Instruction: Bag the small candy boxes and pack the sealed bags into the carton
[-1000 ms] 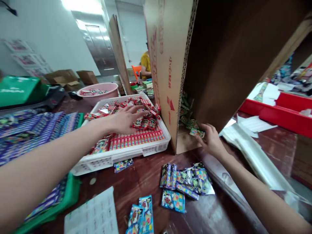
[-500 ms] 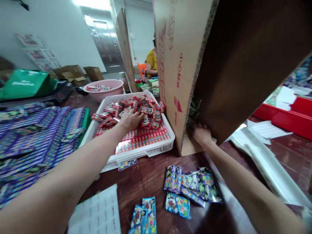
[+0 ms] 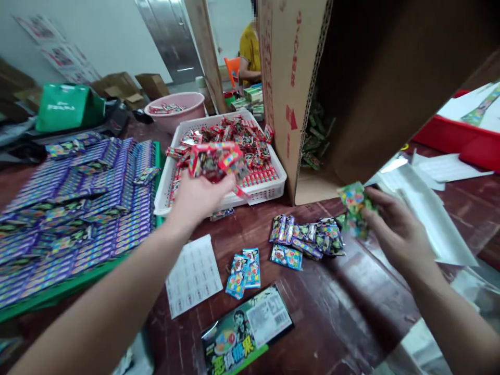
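Observation:
My left hand (image 3: 203, 195) is closed around several red candy packets (image 3: 216, 159), held above the near edge of a white plastic basket (image 3: 265, 194) of similar red packets. On the right, my right hand (image 3: 394, 224) grips green candy packets (image 3: 355, 205) just outside the mouth of a large cardboard box (image 3: 291, 104). More green packets (image 3: 314, 135) lie inside that box. Between my hands, purple candy packets (image 3: 308, 237) are grouped on the table, with blue candy packets (image 3: 244, 271) nearer me. A dark green printed candy package (image 3: 246, 328) lies flat in front.
A green tray (image 3: 128, 255) of purple packets fills the left side. Behind stand a pink basin (image 3: 175, 109) and a green bag (image 3: 70, 108). A sticker sheet (image 3: 193, 276) lies near me. A red bin (image 3: 453, 133) stands right; a person in yellow (image 3: 250, 49) sits beyond.
My left hand has lifted red packets out of the basket toward me. My right hand has come out of the cardboard box with green packets. The view has tipped downward, showing the dark green package.

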{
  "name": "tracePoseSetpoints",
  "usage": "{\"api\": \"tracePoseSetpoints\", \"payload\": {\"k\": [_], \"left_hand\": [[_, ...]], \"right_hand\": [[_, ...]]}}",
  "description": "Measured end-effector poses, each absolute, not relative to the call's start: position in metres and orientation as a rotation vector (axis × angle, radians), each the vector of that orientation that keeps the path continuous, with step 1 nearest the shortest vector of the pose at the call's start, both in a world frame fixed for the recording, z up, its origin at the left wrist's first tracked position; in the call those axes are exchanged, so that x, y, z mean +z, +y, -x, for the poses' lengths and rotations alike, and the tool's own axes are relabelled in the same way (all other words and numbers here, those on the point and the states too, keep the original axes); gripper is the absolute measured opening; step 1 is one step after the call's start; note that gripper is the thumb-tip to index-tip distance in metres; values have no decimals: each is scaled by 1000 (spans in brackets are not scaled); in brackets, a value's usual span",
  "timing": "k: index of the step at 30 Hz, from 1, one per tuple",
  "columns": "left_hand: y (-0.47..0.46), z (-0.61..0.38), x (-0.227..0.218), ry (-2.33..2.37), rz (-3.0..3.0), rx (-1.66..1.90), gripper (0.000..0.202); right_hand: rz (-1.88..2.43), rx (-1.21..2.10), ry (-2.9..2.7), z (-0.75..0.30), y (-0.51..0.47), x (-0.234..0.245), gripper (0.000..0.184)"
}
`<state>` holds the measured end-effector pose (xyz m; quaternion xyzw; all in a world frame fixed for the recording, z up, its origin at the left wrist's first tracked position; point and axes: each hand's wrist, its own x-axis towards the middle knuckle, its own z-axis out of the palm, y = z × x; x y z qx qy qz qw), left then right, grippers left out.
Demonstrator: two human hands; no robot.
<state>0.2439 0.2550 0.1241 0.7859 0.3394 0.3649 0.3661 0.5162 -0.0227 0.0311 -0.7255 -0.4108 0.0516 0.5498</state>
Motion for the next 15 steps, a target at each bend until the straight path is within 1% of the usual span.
{"api": "tracePoseSetpoints", "payload": {"k": [1,3,4,6,8,10,12,15], "left_hand": [[237,-239,113,858,-1809,838,38],[209,-231,87,886,-1465,578,43],[200,-229,72,919,-1347,473,44],[192,-226,47,984,-1233,350,41],[193,-226,30,1022,-1219,336,36],[197,-226,21,1037,-1236,366,34],[200,-224,19,1056,-1268,415,35],[203,-220,22,1084,-1337,479,41]], "right_hand": [[1708,237,-926,-499,-37,24,45],[1717,344,-844,-469,-63,3,43],[1746,348,-834,-458,-73,-9,42],[1871,244,-876,-442,-88,-28,41],[2019,94,-944,-436,-97,-36,41],[2045,78,-942,-433,-102,-32,45],[1901,231,-880,-430,-106,-23,50],[1663,571,-813,-413,-116,-14,55]]}}
